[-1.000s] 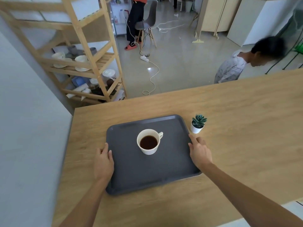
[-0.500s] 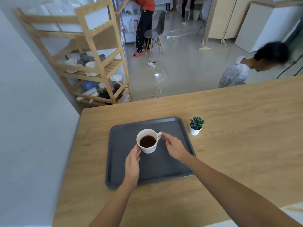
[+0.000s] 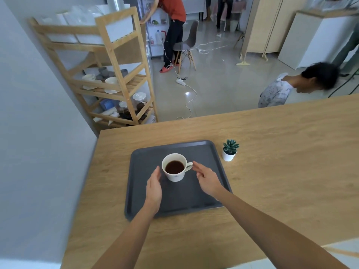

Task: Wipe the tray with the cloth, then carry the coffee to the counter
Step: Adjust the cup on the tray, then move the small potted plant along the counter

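Note:
A white cup of dark coffee stands on a dark grey tray on the wooden counter. The cup's handle points right. My left hand is open just left of the cup, fingertips close to its wall but a small gap shows. My right hand is open just right of the cup, fingertips beside the handle. Neither hand grips the cup. No cloth is in view.
A small succulent in a white pot stands just right of the tray's far corner. A grey wall borders the counter on the left. Beyond the counter are a wooden shelf with crockery, a bent-over person and a standing person.
Both hands left the tray's side edges and moved inward to either side of the cup. Since half a second ago they have eased slightly away from it. The view tilted up.

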{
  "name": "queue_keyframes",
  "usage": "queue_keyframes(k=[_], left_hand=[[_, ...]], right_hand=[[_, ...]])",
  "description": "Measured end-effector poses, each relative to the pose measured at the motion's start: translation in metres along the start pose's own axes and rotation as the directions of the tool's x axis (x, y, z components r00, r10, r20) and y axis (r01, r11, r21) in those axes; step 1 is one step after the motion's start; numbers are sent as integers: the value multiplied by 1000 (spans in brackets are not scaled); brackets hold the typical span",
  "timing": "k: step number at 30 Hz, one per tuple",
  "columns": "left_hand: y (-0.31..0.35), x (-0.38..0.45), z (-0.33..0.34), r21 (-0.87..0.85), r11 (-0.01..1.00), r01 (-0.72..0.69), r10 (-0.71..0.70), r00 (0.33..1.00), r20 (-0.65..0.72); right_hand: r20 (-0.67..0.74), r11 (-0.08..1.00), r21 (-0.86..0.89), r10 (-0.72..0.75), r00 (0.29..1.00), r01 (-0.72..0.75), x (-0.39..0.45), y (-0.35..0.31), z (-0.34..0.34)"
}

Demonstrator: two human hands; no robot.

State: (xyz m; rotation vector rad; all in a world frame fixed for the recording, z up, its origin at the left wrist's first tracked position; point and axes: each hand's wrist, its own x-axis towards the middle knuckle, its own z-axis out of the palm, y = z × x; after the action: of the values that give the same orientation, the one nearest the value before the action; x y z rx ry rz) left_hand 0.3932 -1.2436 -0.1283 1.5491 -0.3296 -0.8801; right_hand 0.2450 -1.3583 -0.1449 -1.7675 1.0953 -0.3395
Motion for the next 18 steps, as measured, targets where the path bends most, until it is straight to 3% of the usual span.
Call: queue_keyframes(k=[3,5,7,9,11,14,18], left_hand=[[10,-14,15,187,940,-287,314,939,-140],[21,-24,37,223,875,-429,445,895,-23],[24,-29,69,188,866,-464,442,885,147],[20,-23,105,169,906,-387,331,900,285],[13,-9,142,170,968,-187,111,920,376],[2,12,185,180,980,89,-153,911,383],[3,27,213,80,969,236,-248,888,388]], right_hand=[[-215,998,62,38,976,-25,-6,1,-17],[-416,991,124,106,903,-59,-10,8,-35],[-541,972,198,219,812,-130,-10,26,-54],[-575,947,270,305,759,-175,-7,44,-73],[-551,938,289,328,768,-194,-1,57,-88],[-412,929,332,301,860,-166,14,69,-105],[-210,911,389,235,949,-139,45,112,-113]])
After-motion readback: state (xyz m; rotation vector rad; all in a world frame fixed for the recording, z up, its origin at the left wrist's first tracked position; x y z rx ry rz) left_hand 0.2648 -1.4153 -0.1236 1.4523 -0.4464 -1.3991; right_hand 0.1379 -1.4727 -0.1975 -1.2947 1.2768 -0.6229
